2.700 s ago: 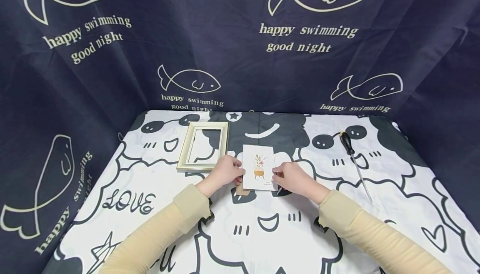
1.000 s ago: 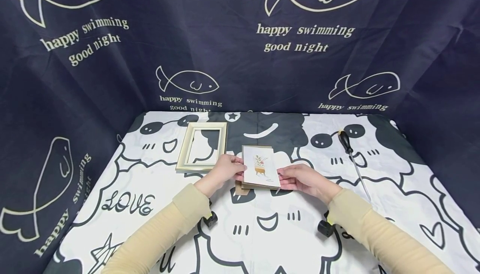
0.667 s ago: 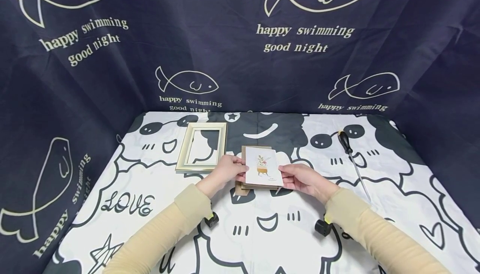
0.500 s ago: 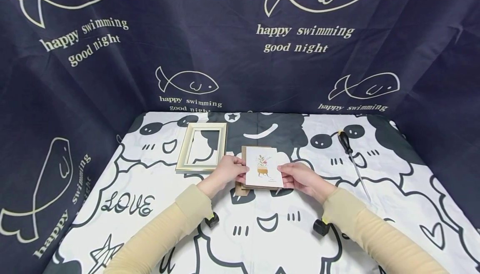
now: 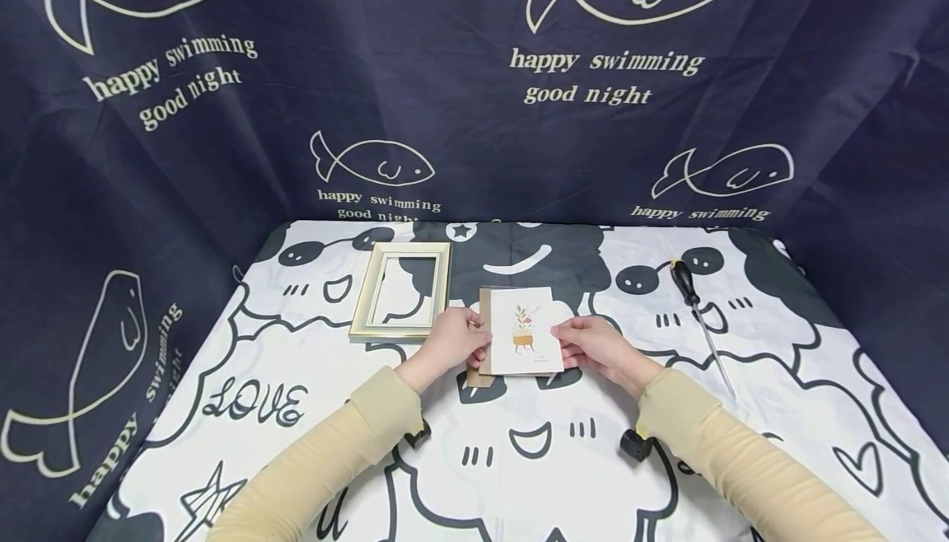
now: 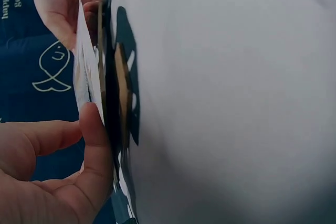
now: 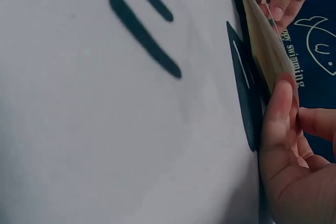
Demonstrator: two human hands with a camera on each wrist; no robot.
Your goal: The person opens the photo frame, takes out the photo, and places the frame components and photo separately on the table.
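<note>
A white picture card (image 5: 527, 332) with a potted plant printed on it lies over a brown backing board (image 5: 485, 332), whose left strip shows past the card. My left hand (image 5: 448, 339) pinches at the card's left edge, close over the board. The right hand (image 5: 599, 348) pinches the card's right edge, thumb on top and fingers beneath. In the left wrist view, the card (image 6: 84, 72) stands apart from the board (image 6: 101, 40) below it, and a second brown piece (image 6: 123, 85) lies lower. The right wrist view shows a brownish underside (image 7: 268, 45) above the right fingertips.
An empty cream-gold picture frame (image 5: 363, 311) lies left of the hands. At the right is a screwdriver (image 5: 685, 282) with a black handle, its shaft pointing toward the front. The printed cloth (image 5: 519, 476) covers the table; a dark blue curtain (image 5: 474, 56) hangs behind.
The card was tilted and shifted right between both hands, uncovering the board's left strip. The right hand moved from the card's edge to a grip with fingers underneath. Frame and screwdriver stayed put.
</note>
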